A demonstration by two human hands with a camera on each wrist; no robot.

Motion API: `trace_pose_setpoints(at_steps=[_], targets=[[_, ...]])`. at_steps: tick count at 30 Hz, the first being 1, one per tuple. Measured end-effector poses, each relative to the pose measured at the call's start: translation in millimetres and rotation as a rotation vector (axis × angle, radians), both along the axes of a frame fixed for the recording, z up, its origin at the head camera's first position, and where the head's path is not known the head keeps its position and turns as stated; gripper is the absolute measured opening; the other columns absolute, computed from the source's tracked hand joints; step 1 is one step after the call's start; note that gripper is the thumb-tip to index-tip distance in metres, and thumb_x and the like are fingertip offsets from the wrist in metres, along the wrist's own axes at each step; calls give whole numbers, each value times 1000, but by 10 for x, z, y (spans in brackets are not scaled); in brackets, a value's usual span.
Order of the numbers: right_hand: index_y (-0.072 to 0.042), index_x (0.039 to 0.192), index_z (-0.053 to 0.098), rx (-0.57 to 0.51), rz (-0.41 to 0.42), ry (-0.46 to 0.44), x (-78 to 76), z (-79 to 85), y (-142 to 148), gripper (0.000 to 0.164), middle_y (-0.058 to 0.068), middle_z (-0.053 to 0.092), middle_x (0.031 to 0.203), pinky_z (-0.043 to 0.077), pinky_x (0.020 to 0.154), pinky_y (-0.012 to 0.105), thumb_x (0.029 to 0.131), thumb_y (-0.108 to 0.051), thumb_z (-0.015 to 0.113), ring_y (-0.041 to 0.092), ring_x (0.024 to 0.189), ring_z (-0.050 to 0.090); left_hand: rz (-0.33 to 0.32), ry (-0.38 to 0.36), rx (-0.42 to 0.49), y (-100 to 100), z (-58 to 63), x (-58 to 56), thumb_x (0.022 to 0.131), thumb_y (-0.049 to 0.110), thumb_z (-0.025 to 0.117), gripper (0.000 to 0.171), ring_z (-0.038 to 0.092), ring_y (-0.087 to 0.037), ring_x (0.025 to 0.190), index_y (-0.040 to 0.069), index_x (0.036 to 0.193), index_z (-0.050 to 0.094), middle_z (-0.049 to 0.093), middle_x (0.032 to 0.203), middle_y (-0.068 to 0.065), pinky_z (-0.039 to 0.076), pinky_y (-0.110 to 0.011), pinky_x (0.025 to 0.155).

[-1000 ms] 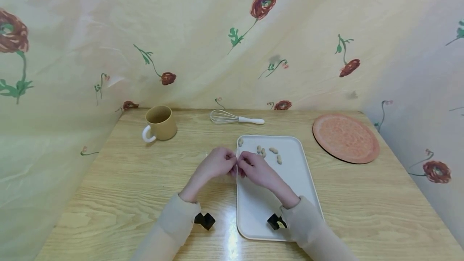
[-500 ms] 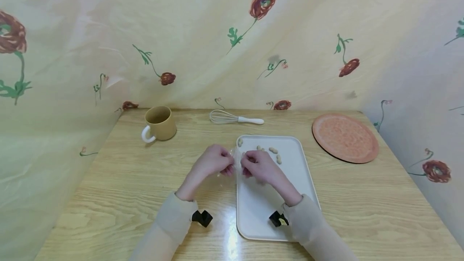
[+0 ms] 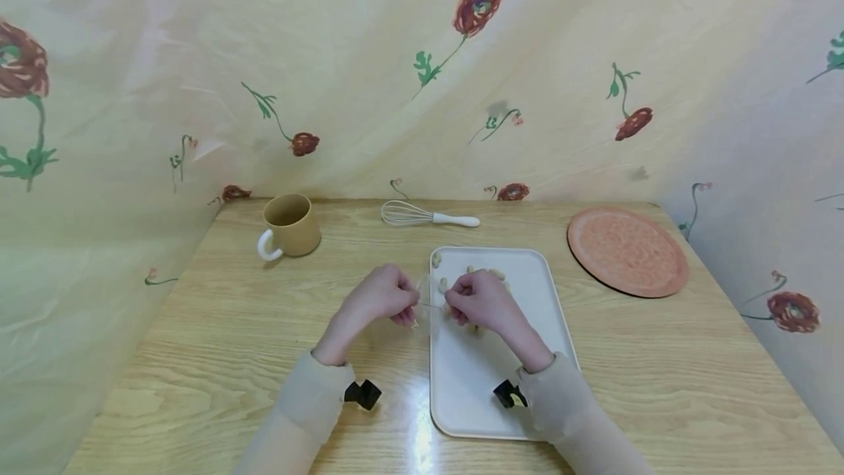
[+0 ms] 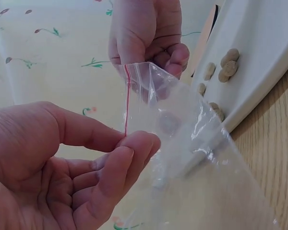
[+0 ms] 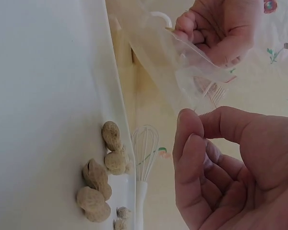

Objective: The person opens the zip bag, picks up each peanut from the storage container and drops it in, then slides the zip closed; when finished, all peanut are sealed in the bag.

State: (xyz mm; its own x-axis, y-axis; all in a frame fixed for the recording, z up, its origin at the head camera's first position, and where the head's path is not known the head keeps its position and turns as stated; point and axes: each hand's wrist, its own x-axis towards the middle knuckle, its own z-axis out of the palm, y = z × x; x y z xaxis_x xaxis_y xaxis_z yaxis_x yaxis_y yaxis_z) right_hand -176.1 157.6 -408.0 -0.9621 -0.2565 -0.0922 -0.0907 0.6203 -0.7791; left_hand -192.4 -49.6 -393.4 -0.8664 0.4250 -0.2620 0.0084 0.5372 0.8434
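Observation:
A clear zip-lock bag [image 4: 201, 139] with a red line along its seal hangs between the two hands. My left hand [image 3: 385, 295] pinches the seal edge between thumb and forefinger, as the left wrist view shows closely. At the opposite end of that edge, my right hand [image 3: 483, 300] pinches the bag with thumb and fingertip, above the left part of a white tray [image 3: 488, 380]. Several peanuts in their shells [image 5: 93, 189] lie on the tray near its far end, partly covered by the right hand in the head view. No contents show in the bag.
A tan mug [image 3: 293, 226] with a white handle stands at the back left. Behind the tray lies a whisk [image 3: 428, 214] with a white handle. A round pinkish board [image 3: 628, 251] rests at the back right of the wooden table [image 3: 217, 358].
My hands have moved apart, the left one leftward and the right one rightward, stretching the bag's edge between them. The peanuts, tray, mug and whisk stay in place.

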Motion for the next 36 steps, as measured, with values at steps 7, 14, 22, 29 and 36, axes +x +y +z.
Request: trace_pose_setpoints(at_steps=[7,14,22,29,36], targets=[[0,72,70,19,-40,46,2,13,7,20,-1,63,56,47,44,26,90,-6,62,14,48,60,-14,9,-74,-34,47,21,93,5,58,24,66,-17,55,-2,72,68,67,61,-6,59,-37,62],[-1,73,71,59,-59,61,-6,3,18,18,-2,62,57,47,44,27,89,-5,64,14,48,60,9,22,-161,-32,100,53,92,12,66,27,65,-16,53,3,66,64,66,58,-5,59,-38,62],[0,75,72,64,-42,102,-11,2,22,15,-2,63,58,48,45,26,89,-1,65,13,50,60,8,43,-197,-15,124,85,90,16,67,29,67,-23,53,4,64,64,64,53,-4,58,-42,61],[4,85,74,10,-71,98,-9,7,18,12,1,65,62,49,47,25,89,1,63,16,54,64,1,110,-173,-9,97,84,92,14,59,31,62,-17,51,6,62,61,63,54,-2,54,-37,55],[6,87,74,-18,-82,98,-4,33,24,13,3,67,64,52,50,26,90,3,62,16,55,64,16,232,-93,22,96,98,99,22,63,23,61,-15,53,9,80,60,61,63,-1,45,-29,51]])
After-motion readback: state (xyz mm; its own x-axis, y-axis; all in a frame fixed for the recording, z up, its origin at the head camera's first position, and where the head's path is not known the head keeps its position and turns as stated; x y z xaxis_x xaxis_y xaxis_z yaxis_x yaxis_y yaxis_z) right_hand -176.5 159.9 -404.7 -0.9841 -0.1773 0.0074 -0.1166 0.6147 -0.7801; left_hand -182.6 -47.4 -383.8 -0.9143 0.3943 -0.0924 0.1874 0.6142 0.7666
